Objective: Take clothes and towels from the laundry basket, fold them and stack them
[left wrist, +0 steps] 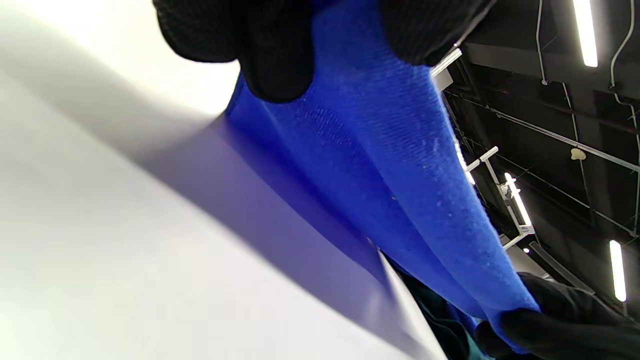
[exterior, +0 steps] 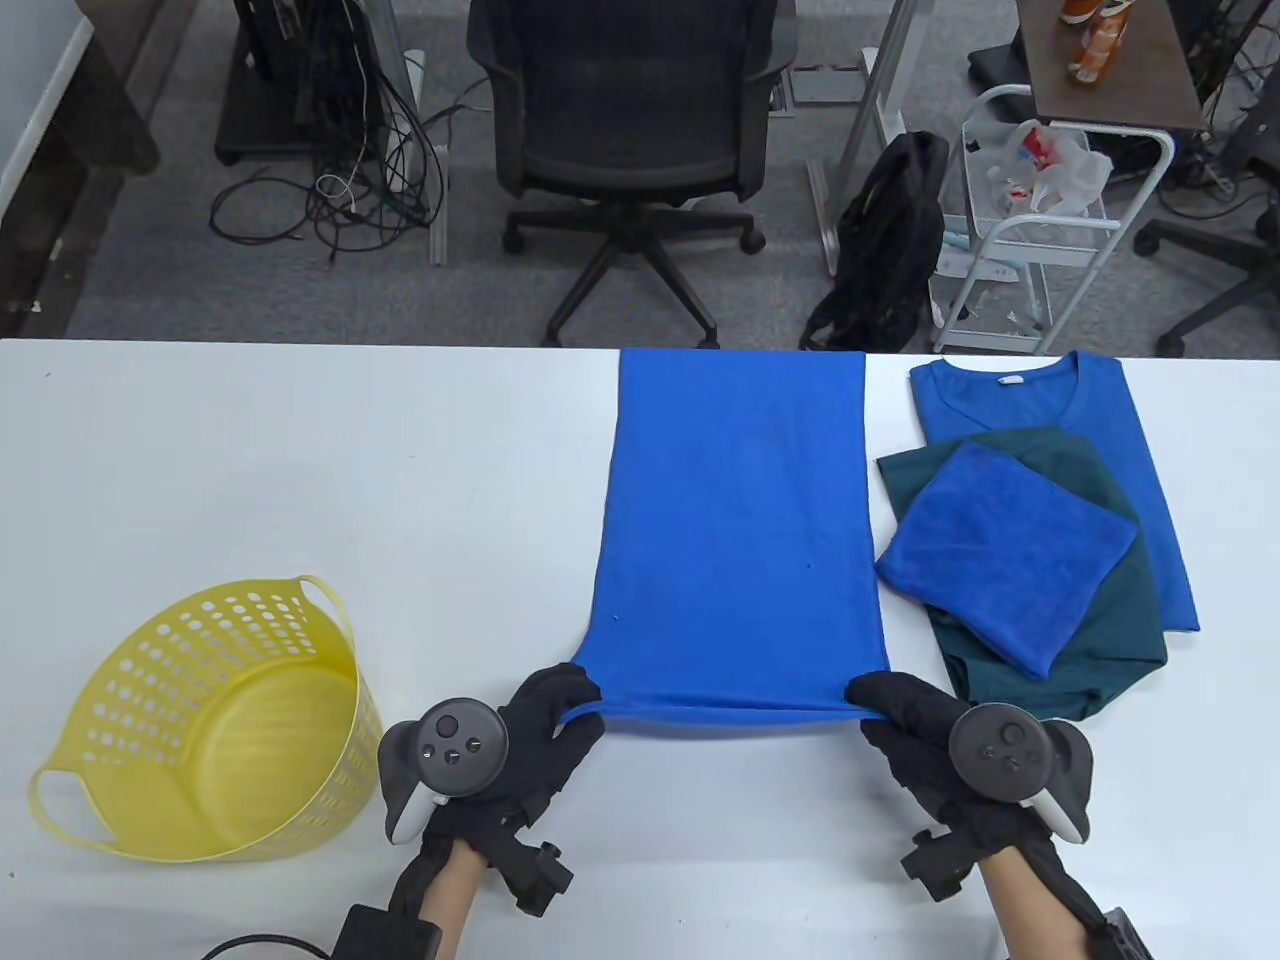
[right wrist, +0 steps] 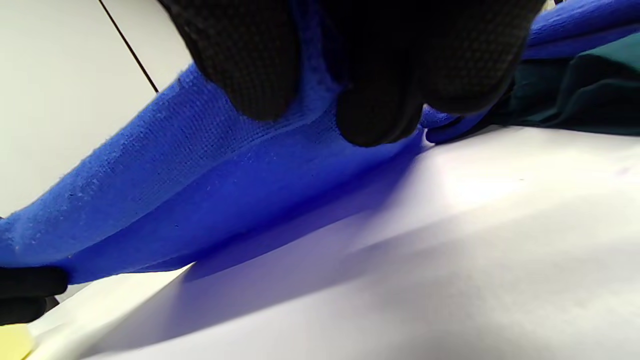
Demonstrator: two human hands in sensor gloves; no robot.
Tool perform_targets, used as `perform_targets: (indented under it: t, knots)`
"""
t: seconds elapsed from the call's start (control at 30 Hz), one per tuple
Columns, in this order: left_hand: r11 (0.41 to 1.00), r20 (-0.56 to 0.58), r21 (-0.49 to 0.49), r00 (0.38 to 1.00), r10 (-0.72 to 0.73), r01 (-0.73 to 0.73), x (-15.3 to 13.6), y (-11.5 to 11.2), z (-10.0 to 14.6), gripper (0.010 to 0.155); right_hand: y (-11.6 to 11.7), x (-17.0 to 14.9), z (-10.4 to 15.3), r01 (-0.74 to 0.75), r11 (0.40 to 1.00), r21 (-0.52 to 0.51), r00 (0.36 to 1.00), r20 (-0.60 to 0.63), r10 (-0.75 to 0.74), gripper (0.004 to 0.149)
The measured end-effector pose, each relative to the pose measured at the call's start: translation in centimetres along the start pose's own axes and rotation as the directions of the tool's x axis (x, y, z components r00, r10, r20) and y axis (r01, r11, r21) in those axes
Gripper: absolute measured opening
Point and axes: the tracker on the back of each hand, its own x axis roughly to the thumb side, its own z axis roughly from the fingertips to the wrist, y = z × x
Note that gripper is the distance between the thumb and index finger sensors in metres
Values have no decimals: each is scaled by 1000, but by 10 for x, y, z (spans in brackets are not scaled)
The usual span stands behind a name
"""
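A blue garment [exterior: 735, 530], folded into a long strip, lies on the white table [exterior: 300, 470] from its far edge toward me. My left hand [exterior: 560, 705] pinches its near left corner and my right hand [exterior: 885, 705] pinches its near right corner. The near hem is lifted slightly off the table, as the left wrist view [left wrist: 390, 165] and the right wrist view [right wrist: 175, 185] show. The yellow laundry basket [exterior: 215, 715] stands at the near left and looks empty. A stack at the right holds a folded blue shirt [exterior: 1150, 440], a dark green garment [exterior: 1110, 640] and a folded blue towel [exterior: 1005, 555] on top.
Beyond the table's far edge stand a black office chair [exterior: 630, 110], a black backpack [exterior: 890, 240] and a white wire cart [exterior: 1030, 230]. Cables lie on the floor at the back left [exterior: 340, 190].
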Motion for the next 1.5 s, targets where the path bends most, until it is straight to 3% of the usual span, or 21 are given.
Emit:
perform_targets:
  t: [0.2, 0.37, 0.43, 0.7, 0.77, 0.83, 1.13, 1.3, 1.43, 1.5]
  knots:
    - [1000, -20, 2, 1000, -20, 20, -5, 2, -2, 47, -3, -5, 0, 132, 982, 138, 991, -33, -129, 44]
    - [999, -32, 12, 999, -39, 40, -5, 1, 0, 46, 4, -3, -2, 26, 966, 258, 997, -76, -7, 57]
    - [998, -24, 14, 998, -61, 61, -2, 1, 1, 44, 6, 0, -2, 6, 969, 246, 998, -61, 9, 55]
    - [995, -64, 39, 994, -89, 92, -5, 6, 4, 40, -1, -8, -1, 232, 923, 308, 973, -51, -227, 56]
    - [995, -83, 45, 993, -84, 88, -8, 8, 5, 40, -4, -13, -1, 338, 895, 292, 939, -45, -340, 53]
    - [995, -90, 47, 993, -81, 86, -11, 9, 5, 40, -5, -17, -1, 354, 898, 263, 934, -43, -355, 51]
    - [995, -101, 39, 991, -91, 95, -11, 9, 5, 41, -3, -9, 2, 163, 980, 111, 987, -16, -162, 42]
    - [991, -114, 32, 986, -124, 128, -11, 11, 7, 42, -9, -8, 5, 239, 969, 64, 970, 18, -241, 43]
    - [989, -112, 54, 985, -134, 140, -5, 14, 11, 43, -18, -6, 10, 304, 950, -76, 951, 82, -298, 39]
    - [986, -102, 58, 984, -147, 154, -1, 14, 14, 47, -21, -6, 11, 344, 935, -88, 937, 102, -335, 39]
